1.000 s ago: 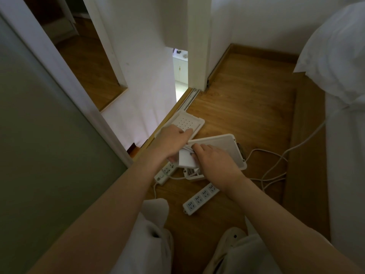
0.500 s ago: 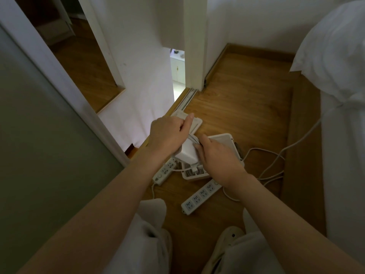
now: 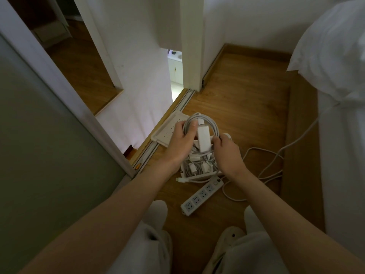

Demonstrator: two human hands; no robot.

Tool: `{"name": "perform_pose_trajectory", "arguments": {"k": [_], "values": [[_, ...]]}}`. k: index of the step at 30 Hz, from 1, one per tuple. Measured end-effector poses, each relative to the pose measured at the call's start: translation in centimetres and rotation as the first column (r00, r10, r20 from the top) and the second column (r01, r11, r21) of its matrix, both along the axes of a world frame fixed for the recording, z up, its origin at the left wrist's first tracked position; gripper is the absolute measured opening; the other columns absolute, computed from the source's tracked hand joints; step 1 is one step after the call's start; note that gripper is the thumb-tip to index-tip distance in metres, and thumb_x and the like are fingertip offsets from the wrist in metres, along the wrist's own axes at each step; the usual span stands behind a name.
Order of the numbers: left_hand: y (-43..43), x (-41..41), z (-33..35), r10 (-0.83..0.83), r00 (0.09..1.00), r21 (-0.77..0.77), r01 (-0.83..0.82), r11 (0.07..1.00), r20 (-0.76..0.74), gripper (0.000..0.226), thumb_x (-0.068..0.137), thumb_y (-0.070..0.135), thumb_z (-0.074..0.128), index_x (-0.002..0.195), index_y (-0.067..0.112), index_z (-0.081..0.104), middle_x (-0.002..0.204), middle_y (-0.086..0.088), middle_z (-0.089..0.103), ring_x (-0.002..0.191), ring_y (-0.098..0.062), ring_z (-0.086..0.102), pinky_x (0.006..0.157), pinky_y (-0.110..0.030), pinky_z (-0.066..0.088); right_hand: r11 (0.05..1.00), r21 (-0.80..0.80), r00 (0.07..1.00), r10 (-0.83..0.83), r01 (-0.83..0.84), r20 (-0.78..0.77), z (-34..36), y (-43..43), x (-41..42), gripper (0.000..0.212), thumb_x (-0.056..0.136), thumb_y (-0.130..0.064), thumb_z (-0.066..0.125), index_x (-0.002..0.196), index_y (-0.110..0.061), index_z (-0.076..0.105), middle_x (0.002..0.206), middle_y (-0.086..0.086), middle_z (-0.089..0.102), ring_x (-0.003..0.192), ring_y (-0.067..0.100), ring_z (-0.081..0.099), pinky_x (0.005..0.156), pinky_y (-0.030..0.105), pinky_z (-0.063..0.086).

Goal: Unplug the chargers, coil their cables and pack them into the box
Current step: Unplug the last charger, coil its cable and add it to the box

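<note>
A white charger brick [image 3: 203,138] with its coiled white cable [image 3: 214,127] is held up above the open white box [image 3: 184,172] on the wooden floor. My left hand [image 3: 180,144] grips the coil and the brick's left side, thumb on top. My right hand [image 3: 227,153] pinches the coil's right side beside the brick. Several small white chargers [image 3: 199,165] and cables lie inside the box. One white plug end [image 3: 180,180] sticks out at the box's near edge.
The box's perforated white lid [image 3: 165,132] lies on the floor by the sliding-door track. A white power strip [image 3: 201,195] lies in front of the box, its cord [image 3: 266,161] looping right toward the bed [image 3: 339,115]. My knees and slippers are at the bottom.
Both hands have lifted the charger and its coil up off the box, uncovering the chargers inside. The coil now shows as a full loop held between the hands.
</note>
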State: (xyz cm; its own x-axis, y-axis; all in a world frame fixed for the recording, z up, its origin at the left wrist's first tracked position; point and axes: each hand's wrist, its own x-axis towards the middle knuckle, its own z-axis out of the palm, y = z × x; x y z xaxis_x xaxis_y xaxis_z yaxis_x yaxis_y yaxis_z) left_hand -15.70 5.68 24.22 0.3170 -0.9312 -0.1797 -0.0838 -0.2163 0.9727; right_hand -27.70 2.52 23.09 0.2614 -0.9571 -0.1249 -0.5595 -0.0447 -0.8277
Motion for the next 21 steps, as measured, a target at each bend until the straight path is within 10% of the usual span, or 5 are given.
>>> {"name": "perform_pose_trajectory", "arguments": {"k": [4, 12, 21], "values": [[-0.4, -0.1, -0.6, 0.013, 0.989, 0.046, -0.007, 0.999, -0.144, 0.061, 0.080, 0.045, 0.067, 0.129, 0.016, 0.046, 0.116, -0.002, 0.062, 0.104, -0.015, 0.062, 0.088, -0.034, 0.053, 0.997, 0.061, 0.997, -0.059, 0.055, 0.055, -0.5, 0.0, 0.1, 0.031, 0.100, -0.019, 0.031, 0.071, -0.017, 0.041, 0.066, -0.002, 0.043, 0.056, 0.010, 0.038, 0.050, 0.025, 0.027], [-0.8, -0.2, -1.6, 0.113, 0.981, 0.060, -0.104, 0.993, -0.160, 0.053, 0.078, 0.034, 0.075, 0.123, 0.018, 0.052, 0.109, -0.001, 0.066, 0.095, -0.012, 0.066, 0.083, -0.037, 0.057, 1.000, 0.012, 0.992, 0.013, -0.014, 0.122, -0.7, 0.8, 0.4, 0.039, 0.101, -0.022, 0.034, 0.062, -0.020, 0.037, 0.057, -0.004, 0.036, 0.050, 0.008, 0.032, 0.048, 0.021, 0.024], [-1.6, 2.2, -0.4, 0.020, 0.995, -0.024, -0.018, 1.000, 0.099, 0.032, 0.088, 0.034, 0.062, 0.115, 0.018, 0.060, 0.106, 0.001, 0.067, 0.100, -0.014, 0.063, 0.090, -0.037, 0.053, 0.942, -0.047, 0.940, 0.336, -0.333, 0.062, 0.4, 0.0, -1.3, 0.029, 0.093, -0.039, 0.050, 0.111, -0.017, 0.048, 0.076, -0.010, 0.042, 0.064, 0.002, 0.042, 0.060, 0.019, 0.036]]}}
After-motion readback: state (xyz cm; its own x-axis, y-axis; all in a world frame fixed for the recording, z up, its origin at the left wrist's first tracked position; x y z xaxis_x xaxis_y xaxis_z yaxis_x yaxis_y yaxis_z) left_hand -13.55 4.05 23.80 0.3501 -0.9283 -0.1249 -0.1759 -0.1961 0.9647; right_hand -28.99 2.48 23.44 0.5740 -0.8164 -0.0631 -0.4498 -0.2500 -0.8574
